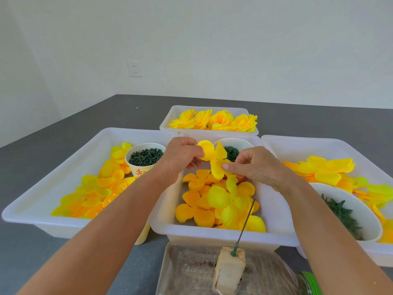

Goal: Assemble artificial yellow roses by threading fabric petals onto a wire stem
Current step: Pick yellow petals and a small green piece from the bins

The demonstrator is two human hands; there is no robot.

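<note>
Petal: soft yellow lobed fabric petal [215, 161], above the middle tub [274, 211]; my left grip [180, 159] and right grip [255, 167] pinch its edges
Stem: thin wire stem [246, 220], tilted, stuck in a foam block [229, 271] near me

the petals [214, 160] in the hands are bright yellow; those heaped in the white trays [63, 158] run yellow to orange. finished roses [214, 121] are yellow. dark green bits fill a white cup [139, 167] with red print. the table [319, 118] is dark grey.
</note>
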